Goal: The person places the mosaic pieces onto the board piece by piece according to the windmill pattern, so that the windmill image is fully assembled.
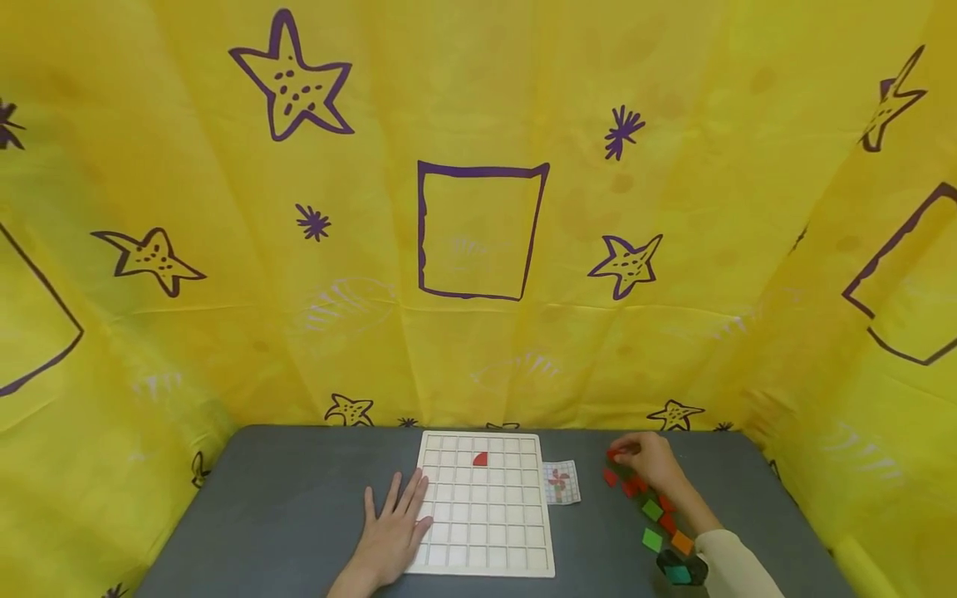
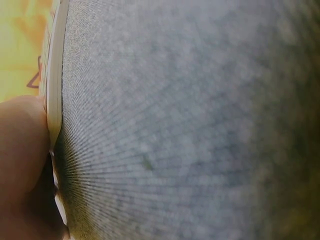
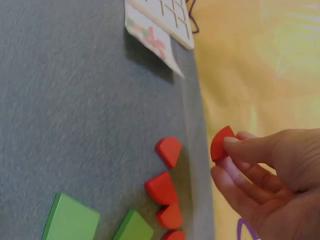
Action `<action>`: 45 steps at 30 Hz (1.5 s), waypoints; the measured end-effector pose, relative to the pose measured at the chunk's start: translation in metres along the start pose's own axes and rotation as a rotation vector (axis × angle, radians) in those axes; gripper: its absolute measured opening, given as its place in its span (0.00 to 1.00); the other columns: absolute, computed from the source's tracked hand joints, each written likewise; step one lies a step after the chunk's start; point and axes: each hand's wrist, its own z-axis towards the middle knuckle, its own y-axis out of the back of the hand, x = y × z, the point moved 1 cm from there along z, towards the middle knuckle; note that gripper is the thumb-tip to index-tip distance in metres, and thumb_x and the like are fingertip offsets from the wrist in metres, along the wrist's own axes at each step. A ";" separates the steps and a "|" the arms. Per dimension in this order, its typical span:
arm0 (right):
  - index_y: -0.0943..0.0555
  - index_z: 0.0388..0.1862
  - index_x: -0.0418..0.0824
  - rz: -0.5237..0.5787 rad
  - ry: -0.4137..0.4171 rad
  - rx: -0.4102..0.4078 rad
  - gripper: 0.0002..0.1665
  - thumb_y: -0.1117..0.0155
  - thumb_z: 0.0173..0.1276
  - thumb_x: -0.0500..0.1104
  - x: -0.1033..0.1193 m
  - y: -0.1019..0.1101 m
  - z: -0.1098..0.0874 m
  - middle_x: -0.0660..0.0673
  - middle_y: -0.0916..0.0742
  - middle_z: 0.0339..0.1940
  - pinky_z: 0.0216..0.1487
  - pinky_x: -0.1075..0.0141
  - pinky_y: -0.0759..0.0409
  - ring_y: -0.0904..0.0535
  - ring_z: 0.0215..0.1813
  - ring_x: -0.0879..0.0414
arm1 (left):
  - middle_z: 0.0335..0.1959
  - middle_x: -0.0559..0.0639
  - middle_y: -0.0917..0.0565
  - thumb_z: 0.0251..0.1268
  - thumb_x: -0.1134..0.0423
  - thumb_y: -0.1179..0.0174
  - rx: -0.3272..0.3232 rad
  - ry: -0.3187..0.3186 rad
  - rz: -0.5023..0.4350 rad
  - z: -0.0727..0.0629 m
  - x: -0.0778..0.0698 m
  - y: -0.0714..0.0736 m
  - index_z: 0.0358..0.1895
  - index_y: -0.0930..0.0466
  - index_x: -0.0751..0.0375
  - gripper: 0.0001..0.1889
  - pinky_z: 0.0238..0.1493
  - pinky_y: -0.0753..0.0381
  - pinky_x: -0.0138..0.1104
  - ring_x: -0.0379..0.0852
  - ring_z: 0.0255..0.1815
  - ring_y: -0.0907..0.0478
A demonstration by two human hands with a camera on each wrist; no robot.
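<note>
A white grid board (image 1: 478, 531) lies on the grey table with one red quarter-circle block (image 1: 481, 459) in a cell near its top. My left hand (image 1: 392, 529) rests on the board's left edge, fingers spread and straight. In the left wrist view part of that hand (image 2: 22, 150) shows against the board's edge (image 2: 56, 75). At the right, my right hand (image 1: 649, 461) pinches another red quarter-circle block (image 3: 221, 143) between thumb and fingers, above the loose blocks. Beside the board lies a small pattern card (image 1: 562, 482) with a red and green figure on a grid.
Loose red blocks (image 3: 162, 188), green blocks (image 3: 72, 220) and an orange block (image 1: 682, 542) are scattered right of the card. Nearer the front, a teal block (image 1: 678, 575) sits on something dark. A yellow patterned cloth (image 1: 478, 357) hangs behind the table.
</note>
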 end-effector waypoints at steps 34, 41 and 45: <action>0.11 0.37 0.36 0.087 0.041 0.014 0.06 0.28 0.59 0.33 0.020 -0.025 0.007 0.44 0.10 0.31 0.29 0.67 0.20 0.16 0.30 0.56 | 0.79 0.53 0.45 0.77 0.47 0.56 -0.009 0.005 0.011 -0.001 0.000 0.002 0.76 0.43 0.58 0.32 0.66 0.66 0.71 0.63 0.78 0.53; 0.12 0.37 0.36 0.124 0.080 0.023 0.06 0.28 0.61 0.35 0.024 -0.034 0.008 0.44 0.10 0.32 0.28 0.68 0.21 0.16 0.30 0.57 | 0.78 0.54 0.43 0.77 0.47 0.55 -0.065 -0.009 -0.001 -0.002 0.001 -0.005 0.75 0.42 0.59 0.31 0.66 0.67 0.70 0.64 0.76 0.51; 0.12 0.38 0.35 0.145 0.104 0.033 0.07 0.28 0.61 0.35 0.028 -0.039 0.009 0.43 0.10 0.33 0.31 0.69 0.20 0.15 0.32 0.57 | 0.78 0.53 0.45 0.77 0.46 0.56 -0.071 -0.013 -0.007 -0.002 0.001 -0.007 0.76 0.43 0.59 0.31 0.66 0.67 0.70 0.64 0.77 0.51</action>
